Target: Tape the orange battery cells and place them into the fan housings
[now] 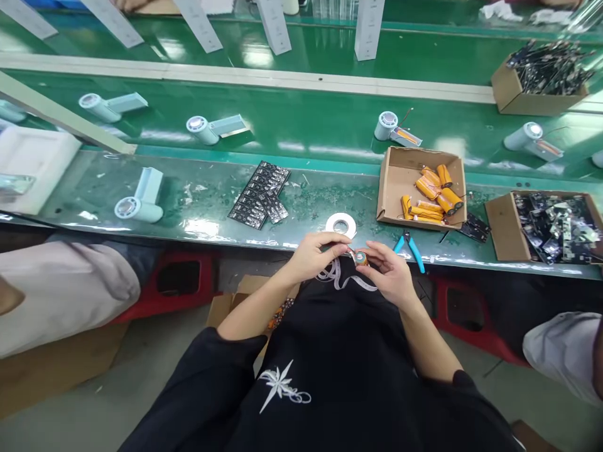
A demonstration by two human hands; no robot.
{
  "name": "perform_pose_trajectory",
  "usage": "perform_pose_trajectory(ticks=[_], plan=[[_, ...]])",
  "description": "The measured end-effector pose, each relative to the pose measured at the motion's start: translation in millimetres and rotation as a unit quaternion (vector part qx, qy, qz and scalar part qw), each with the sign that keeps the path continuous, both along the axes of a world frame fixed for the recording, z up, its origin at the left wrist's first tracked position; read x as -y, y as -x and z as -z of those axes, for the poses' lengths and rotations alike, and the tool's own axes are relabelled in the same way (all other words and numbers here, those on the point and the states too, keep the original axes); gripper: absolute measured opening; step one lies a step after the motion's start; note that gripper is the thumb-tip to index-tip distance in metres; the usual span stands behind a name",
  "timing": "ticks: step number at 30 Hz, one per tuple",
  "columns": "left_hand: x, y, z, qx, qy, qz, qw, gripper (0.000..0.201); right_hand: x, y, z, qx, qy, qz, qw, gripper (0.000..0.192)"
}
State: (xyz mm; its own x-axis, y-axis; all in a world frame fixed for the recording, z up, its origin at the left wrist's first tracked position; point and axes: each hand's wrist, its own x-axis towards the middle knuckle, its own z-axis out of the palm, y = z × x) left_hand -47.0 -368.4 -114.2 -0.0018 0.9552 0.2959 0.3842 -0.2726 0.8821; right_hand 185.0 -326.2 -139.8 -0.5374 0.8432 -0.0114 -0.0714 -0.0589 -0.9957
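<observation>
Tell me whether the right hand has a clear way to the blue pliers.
Probably yes. The blue pliers lie on the bench edge just beyond the right hand, with nothing between them, though that hand is holding a small orange cell.

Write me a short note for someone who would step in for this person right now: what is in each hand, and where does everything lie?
Left hand: pinches the end of a white tape strip that trails down over the lap.
Right hand: holds a small orange battery cell, end-on, between the fingertips.
Tape roll lies on the bench edge just above the hands; blue pliers to the right.
Open carton holds more orange cells. Black circuit boards lie to the left.
Done: cell and tape picked up. Left: cannot tell how far the taping has got.
</observation>
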Motion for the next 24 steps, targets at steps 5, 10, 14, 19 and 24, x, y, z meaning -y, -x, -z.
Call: perform_pose_trajectory(ticks=[5, 10, 14, 19, 24], plan=[[-6, 7, -3.4, -0.082, -0.119, -0.008, 0.989, 0.02, -1, 0, -3.0, 0.04, 0.011, -0.044, 0.998, 0.057], [-13, 2, -13.6, -0.194, -0.168, 0.157, 0.954, 0.028, -9, 6, -6.9, 0.083, 0.026, -0.189, 0.978, 0.039], [-14, -2, -17.8, -0.215, -0.147, 0.238, 0.936, 0.03, -14, 5, -2.6, 0.088, 0.011, -0.196, 0.977, 0.023], [-48, 50, -3.8, -0.218, -0.075, 0.082, 0.97, 0.027, -18, -11, 2.2, 0.053, 0.136, -0.138, 0.98, 0.058], [-119, 180, -15.9, -0.36, 0.014, -0.204, 0.91, 0.032, -23, -31, 6.4, 0.056, 0.119, -0.044, 0.99, 0.051]])
